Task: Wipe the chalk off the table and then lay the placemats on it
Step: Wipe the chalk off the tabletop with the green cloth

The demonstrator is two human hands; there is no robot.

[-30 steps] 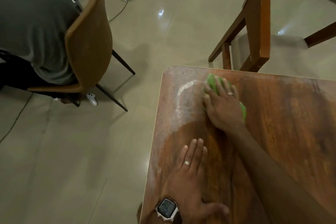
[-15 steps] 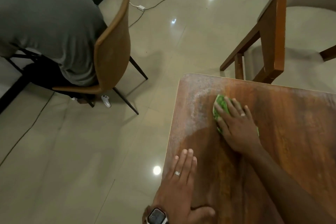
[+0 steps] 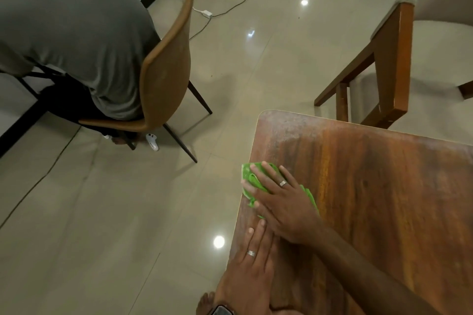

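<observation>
Right hand [image 3: 284, 202] is down flat on the green cloth [image 3: 252, 181], fingers spread and straight, pressing it onto the table [image 3: 384, 199] right at the left edge, and a corner of the cloth pokes out past that edge over the floor [image 3: 102, 225]. More green shows behind the wrist, on the tabletop side. A ring sits on 1 finger of that hand. Left hand [image 3: 252, 266] lies palm-down just behind it, fingers straight and together, fingertips [image 3: 261, 224] almost touching the right wrist, holding nothing; it has a ring too, and a watch [image 3: 221, 311] at the wrist. This hand also hugs the left edge of the table. A pale chalky haze clings to the far left corner [image 3: 281, 125] and runs along the far edge; the wood near the hands looks darker. To the right the tabletop stretches wide and bare, plenty of room to sweep. Off the left edge there is open tile, then a tan chair [image 3: 163, 66] with someone in a grey shirt [image 3: 76, 20] seated, well apart. Beyond the far edge a wooden armchair [image 3: 389, 64] stands close to the table. No placemats in view.
</observation>
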